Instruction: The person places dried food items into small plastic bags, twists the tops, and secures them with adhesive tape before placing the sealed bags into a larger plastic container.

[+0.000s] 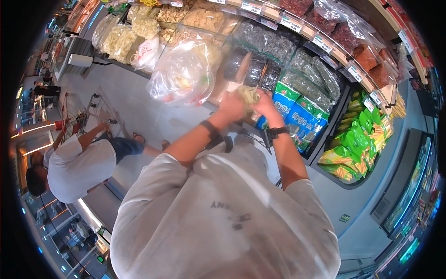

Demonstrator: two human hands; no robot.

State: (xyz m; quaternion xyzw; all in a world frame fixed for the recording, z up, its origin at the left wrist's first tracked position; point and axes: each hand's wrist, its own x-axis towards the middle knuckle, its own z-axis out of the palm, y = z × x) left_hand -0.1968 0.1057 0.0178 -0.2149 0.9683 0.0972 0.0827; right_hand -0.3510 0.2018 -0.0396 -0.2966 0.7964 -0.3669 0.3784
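Both of my hands are raised at the front edge of a display of dried foods. My left hand (232,106) and my right hand (265,103) close from either side on a pale yellow-green clump (250,95). It looks like dried food, but blur hides its exact kind. A large clear plastic bag (183,74) with pale pieces inside rests on the display to the left of my hands. Behind them is a bin of dark packaged goods (238,65). Blue and green packets (297,116) stand just right of my right hand.
Bins of pale dried food (202,18) line the display's far left. Green and yellow bags (357,144) fill a bin at the right. Price tags run along the upper shelf edge (320,43). At the left, a person in a white shirt (83,165) is near a shopping cart (72,111).
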